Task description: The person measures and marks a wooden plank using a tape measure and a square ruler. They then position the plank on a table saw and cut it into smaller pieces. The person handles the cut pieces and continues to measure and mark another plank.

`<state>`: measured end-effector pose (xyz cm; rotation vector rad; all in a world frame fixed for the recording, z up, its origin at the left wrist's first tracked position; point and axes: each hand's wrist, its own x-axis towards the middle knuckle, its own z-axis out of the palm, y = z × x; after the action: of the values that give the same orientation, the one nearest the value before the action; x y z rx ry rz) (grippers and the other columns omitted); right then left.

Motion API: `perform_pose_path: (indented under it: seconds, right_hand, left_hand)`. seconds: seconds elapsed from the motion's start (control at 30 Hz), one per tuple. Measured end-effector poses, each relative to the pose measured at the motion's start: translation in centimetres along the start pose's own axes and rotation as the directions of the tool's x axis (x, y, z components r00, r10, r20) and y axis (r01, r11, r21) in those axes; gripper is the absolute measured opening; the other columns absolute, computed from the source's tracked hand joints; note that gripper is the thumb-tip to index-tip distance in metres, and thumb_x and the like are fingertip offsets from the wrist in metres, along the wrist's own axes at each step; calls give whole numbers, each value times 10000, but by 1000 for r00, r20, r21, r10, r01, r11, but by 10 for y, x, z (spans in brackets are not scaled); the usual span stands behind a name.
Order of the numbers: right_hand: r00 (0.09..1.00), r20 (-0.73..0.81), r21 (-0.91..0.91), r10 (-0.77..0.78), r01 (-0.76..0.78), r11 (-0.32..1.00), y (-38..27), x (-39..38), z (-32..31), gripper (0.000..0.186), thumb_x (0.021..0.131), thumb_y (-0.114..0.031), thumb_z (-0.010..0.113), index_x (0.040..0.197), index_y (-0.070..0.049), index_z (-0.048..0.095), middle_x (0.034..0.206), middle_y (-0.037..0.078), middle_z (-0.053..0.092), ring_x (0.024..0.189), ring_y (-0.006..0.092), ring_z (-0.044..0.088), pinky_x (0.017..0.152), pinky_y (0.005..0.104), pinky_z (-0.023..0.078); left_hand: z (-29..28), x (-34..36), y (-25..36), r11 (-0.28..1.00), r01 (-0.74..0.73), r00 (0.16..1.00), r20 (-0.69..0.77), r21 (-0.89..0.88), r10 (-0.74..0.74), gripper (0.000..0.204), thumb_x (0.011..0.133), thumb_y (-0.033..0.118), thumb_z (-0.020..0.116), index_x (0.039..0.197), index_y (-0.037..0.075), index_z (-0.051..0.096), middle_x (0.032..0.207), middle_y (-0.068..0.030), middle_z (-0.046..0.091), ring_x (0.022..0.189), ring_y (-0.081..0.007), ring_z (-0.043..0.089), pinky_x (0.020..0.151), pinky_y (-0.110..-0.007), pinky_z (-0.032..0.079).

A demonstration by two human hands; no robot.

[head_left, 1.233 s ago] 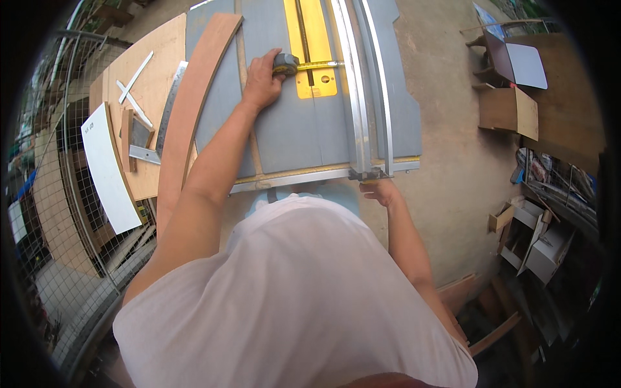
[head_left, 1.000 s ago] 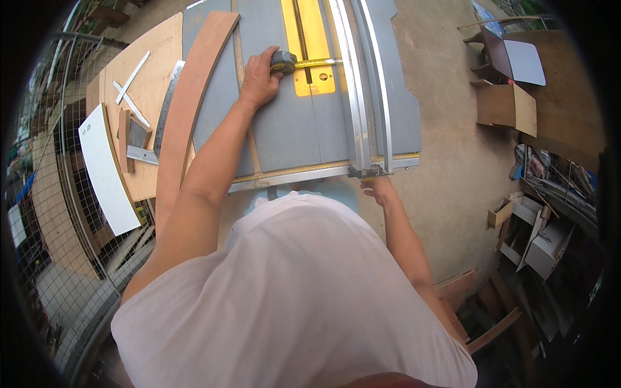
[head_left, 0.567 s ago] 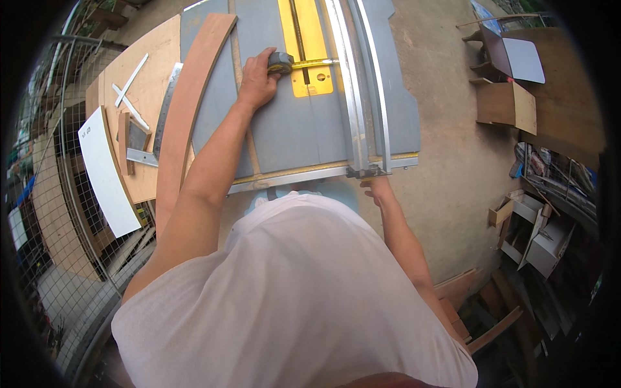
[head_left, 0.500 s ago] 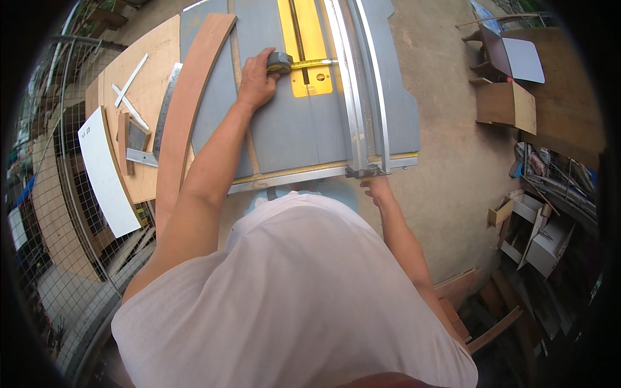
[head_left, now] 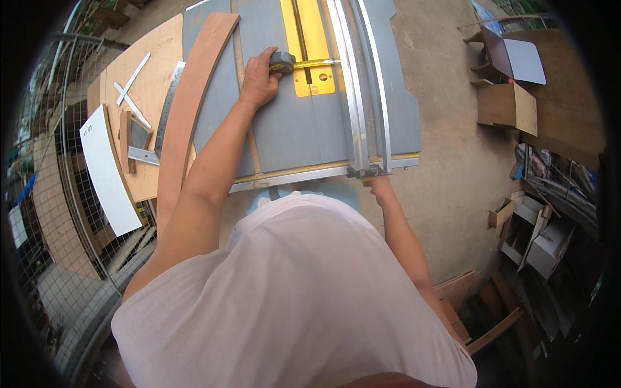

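Left hand (head_left: 260, 77) nearer: fingers clamped on grey-black tape measure (head_left: 281, 63) at grey flat bench (head_left: 291, 132). Yellow blade (head_left: 318, 63) runs rightward, crosswise to long silver metal fence (head_left: 353, 97). Right hand (head_left: 381, 189) by fence's near end; fingers' state cannot be told.

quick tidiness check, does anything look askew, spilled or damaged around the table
No damage or spill stands out. The two white strips lying crossed on the plywood sheet, left of the gray table, look untidy, since each slants a different way.

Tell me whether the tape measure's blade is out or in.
Out: the yellow blade runs from the tape measure in the left hand, across the yellow plate, toward the metal fence.
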<state>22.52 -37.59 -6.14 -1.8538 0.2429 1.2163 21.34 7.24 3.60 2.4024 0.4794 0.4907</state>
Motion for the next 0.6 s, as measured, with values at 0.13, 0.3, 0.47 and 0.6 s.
perform_pose_path:
  seconds: [0.13, 0.3, 0.47, 0.6]
  right_hand:
    - [987, 32, 7, 159, -160, 987, -3, -1, -4, 390, 921, -406, 563, 1217, -156, 594, 1146, 63, 684, 991, 243, 646, 900, 512, 433]
    - [986, 93, -26, 140, -138, 990, -2, 2, -9, 399, 912, -411, 570, 1225, -164, 589, 1157, 66, 680, 1019, 256, 641, 955, 528, 402]
    - [989, 87, 20, 118, -120, 993, -3, -2, -7, 395, 902, -382, 597, 1222, -151, 592, 1141, 67, 679, 1008, 246, 645, 932, 512, 424]
    - [988, 130, 128, 82, -99, 987, 5, 4, -9, 339, 884, -295, 636, 1177, -124, 620, 1109, 68, 683, 963, 228, 658, 884, 470, 465]
  left_hand:
    - [1, 0, 0, 1000, 18, 1000, 8, 2, -18, 676, 826, 35, 692, 1430, 185, 430, 1148, -198, 544, 1067, -385, 563, 953, -435, 469]
    - [-1, 2, 2, 1000, -5, 1000, 12, 5, 5, 671, 825, 33, 690, 1429, 162, 430, 1133, -204, 545, 1063, -387, 559, 948, -437, 466]
    - [0, 1, 2, 999, -29, 1000, -9, 21, 29, 670, 803, 28, 700, 1413, 134, 443, 1152, -187, 566, 1058, -382, 549, 951, -446, 451]
    - [1, 2, 4, 1000, -12, 1000, -18, 27, 12, 680, 759, 22, 725, 1383, 106, 469, 1199, -145, 617, 1055, -367, 537, 954, -457, 427]
